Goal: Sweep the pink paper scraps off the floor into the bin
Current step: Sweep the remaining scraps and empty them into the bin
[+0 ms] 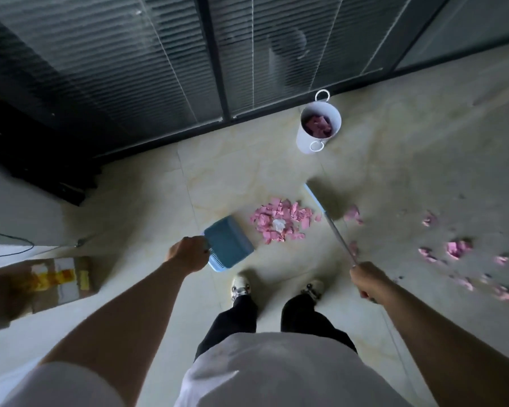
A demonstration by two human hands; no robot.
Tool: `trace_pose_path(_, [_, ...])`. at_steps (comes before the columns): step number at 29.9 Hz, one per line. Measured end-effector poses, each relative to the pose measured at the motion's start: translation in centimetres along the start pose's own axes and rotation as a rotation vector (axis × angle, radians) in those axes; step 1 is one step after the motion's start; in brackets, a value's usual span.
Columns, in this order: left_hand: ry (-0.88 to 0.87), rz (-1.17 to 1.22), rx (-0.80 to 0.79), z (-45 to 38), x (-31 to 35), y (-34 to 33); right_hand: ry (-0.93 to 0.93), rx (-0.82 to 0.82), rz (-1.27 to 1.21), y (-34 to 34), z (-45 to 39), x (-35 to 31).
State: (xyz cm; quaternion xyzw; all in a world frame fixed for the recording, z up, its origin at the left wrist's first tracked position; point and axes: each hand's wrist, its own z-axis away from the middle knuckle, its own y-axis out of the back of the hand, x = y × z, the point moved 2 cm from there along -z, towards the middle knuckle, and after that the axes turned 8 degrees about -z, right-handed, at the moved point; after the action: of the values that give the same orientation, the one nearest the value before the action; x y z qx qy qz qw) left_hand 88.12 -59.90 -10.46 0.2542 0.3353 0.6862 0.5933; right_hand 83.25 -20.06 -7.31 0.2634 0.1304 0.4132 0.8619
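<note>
A pile of pink paper scraps (281, 220) lies on the tiled floor in front of my feet. My left hand (187, 257) grips the handle of a blue dustpan (228, 248) that sits just left of the pile. My right hand (365, 282) grips the metal handle of a broom (340, 240); its pale blue head (313, 198) rests at the pile's right edge. More pink scraps (457, 249) are scattered on the floor to the right. A white bin (318, 126) with ring handles stands further ahead and holds pink scraps.
A glass wall with blinds (188, 60) runs behind the bin. A cardboard box (56, 282) lies on the floor at the left, with white furniture and a cable beyond it. My shoes (241, 286) stand just behind the pile.
</note>
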Motion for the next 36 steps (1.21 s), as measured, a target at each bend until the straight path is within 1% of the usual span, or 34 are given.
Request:
trace_pose_path(3, [-0.067,-0.036,-0.015,-1.8,-1.2,0.5,-0.042,-0.018,-0.056,-1.3,1.5,0.3])
trace_pose_path(6, [-0.111,-0.047,-0.047,-4.0,-2.3,1.4,-0.077,-0.042,-0.164,-2.9,2.9,0.4])
trace_pose_path(11, [-0.221,-0.097,-0.046,-5.8,-1.5,2.6,-0.063,-0.11,-0.323,-5.5,5.5,-0.3])
trace_pose_path(15, [-0.261,-0.094,-0.032,-6.8,-1.1,3.4,-0.071,-0.137,-0.384,-7.0,6.1,-1.0])
trace_pose_path(20, [-0.294,-0.074,-0.034,-7.3,-1.1,3.4,-0.067,-0.144,-0.407,-8.2,6.6,-1.9])
trace_pose_path(26, [-0.245,0.017,-0.022,-6.6,-0.4,2.9,-0.077,-0.15,-0.362,-9.0,6.8,-2.3])
trace_pose_path(32, [-0.229,0.047,-0.009,-6.2,1.3,2.2,-0.078,-0.167,-0.346,-9.4,7.6,-3.0])
trace_pose_path(36, [-0.261,0.037,0.008,-6.4,2.7,2.1,-0.061,-0.196,-0.316,-9.7,7.9,-3.2])
